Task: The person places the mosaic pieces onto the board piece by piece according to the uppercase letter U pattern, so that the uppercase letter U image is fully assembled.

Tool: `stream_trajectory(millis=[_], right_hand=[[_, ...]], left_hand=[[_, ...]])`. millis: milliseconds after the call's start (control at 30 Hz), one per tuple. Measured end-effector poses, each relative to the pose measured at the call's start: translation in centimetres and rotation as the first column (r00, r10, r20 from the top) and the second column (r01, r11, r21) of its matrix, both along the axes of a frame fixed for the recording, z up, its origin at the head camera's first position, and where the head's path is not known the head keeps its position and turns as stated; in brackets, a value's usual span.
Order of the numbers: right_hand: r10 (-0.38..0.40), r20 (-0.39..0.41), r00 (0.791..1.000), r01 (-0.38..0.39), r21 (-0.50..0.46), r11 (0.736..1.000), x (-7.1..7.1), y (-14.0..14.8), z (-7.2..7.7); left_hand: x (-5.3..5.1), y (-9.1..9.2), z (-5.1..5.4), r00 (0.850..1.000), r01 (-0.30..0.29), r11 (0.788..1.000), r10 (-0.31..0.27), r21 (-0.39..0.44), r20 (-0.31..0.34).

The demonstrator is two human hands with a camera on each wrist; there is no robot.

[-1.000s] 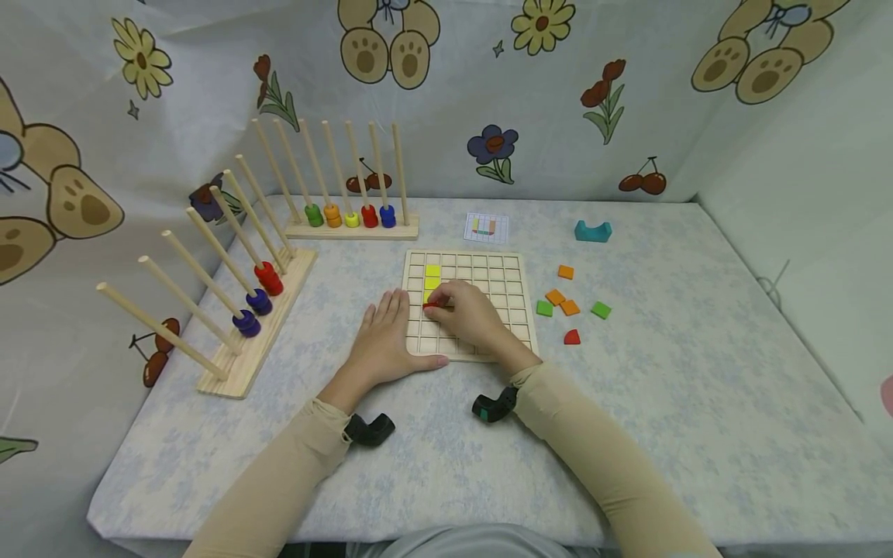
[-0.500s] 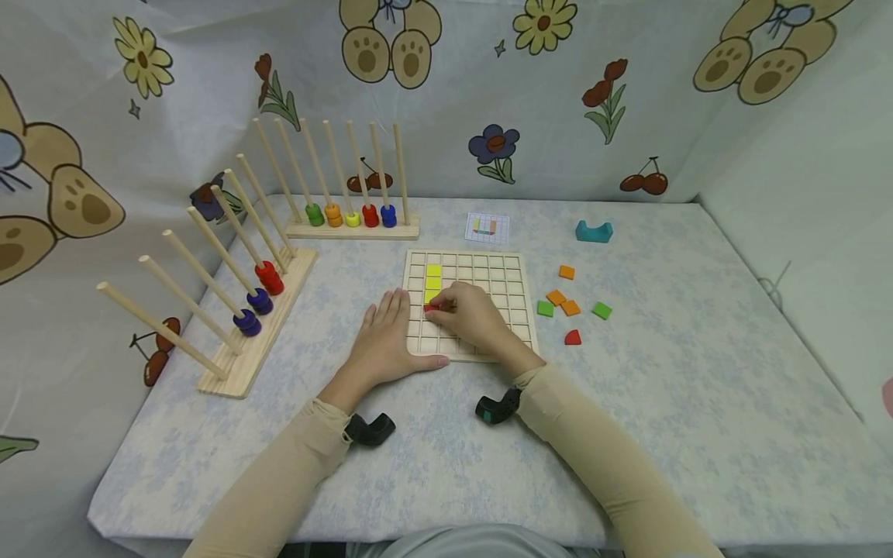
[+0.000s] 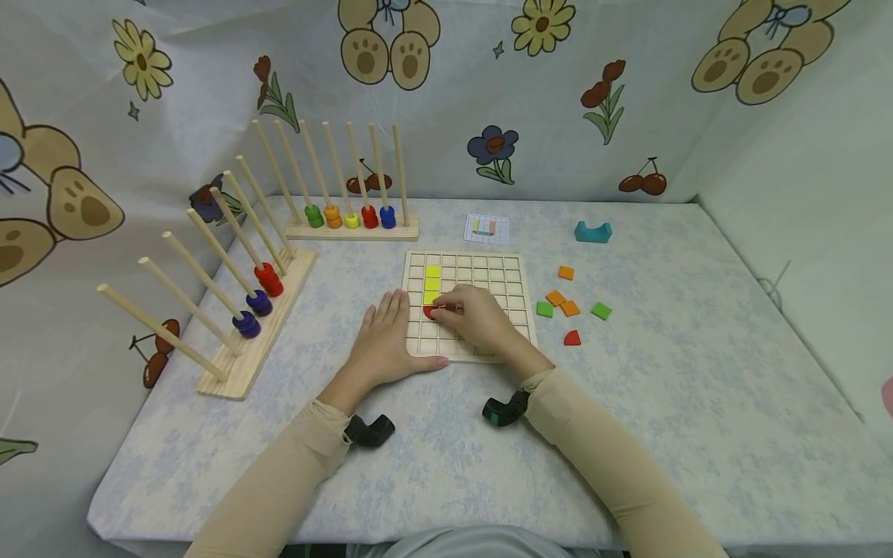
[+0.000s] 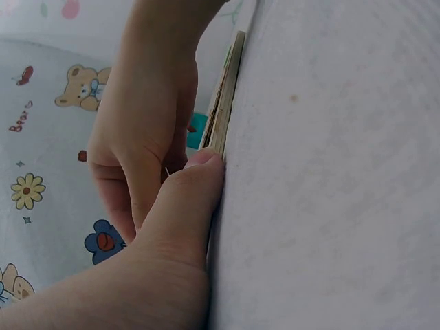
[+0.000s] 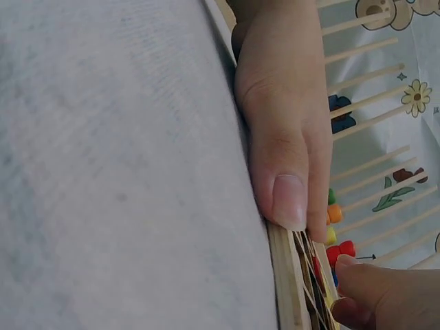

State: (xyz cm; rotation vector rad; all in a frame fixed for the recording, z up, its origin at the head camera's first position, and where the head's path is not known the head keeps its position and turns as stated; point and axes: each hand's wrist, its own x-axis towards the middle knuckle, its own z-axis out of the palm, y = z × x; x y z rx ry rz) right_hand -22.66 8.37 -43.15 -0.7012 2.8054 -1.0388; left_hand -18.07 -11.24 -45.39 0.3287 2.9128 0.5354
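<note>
My right hand (image 3: 476, 316) is over the wooden grid board (image 3: 502, 267), its thumb and fingertips pinching the edge of a small red tile (image 3: 428, 311). That tile lies nearly flat just below a column of yellow tiles (image 3: 432, 284) on the board. Stretched out along the board's left edge and lower left corner is my left hand (image 3: 382, 345), fingers straight. In the left wrist view its thumb (image 4: 189, 196) presses against the board's edge (image 4: 223, 103). In the right wrist view the right fingertips (image 5: 354, 282) appear at lower right, close to the board; the pinch itself is partly hidden.
Right of the board lie loose orange tiles (image 3: 555, 297), green tiles (image 3: 601, 310) and a red rounded tile (image 3: 572, 338). A pattern card (image 3: 498, 225) and a teal curved block (image 3: 593, 232) sit behind. Two peg racks with beads (image 3: 352, 232) (image 3: 279, 329) stand left.
The red tile has gone from tilted in my right fingers to nearly flat on the board. My right wrist has shifted slightly right and down. The left hand stays put.
</note>
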Motion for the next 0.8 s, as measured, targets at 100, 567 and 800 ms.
stream_trajectory(millis=[100, 567, 800], right_hand=[[-0.033, 0.016, 0.999, 0.033, -0.006, 0.999, 0.0, 0.8, 0.4], [-0.123, 0.065, 0.99, 0.123, 0.007, 0.992, 0.1, 8.0, 0.9], [-0.19, 0.031, 0.981, 0.19, 0.002, 0.982, 0.2, 11.8, 0.9]], left_hand=[[0.0, 0.0, 0.0, 1.0, -0.004, 1.0, 0.004, 0.001, -0.001], [0.1, 0.1, -0.2, 1.0, -0.007, 1.0, 0.007, 0.011, -0.004], [0.1, 0.0, -0.1, 1.0, -0.002, 1.0, 0.003, 0.025, -0.024]])
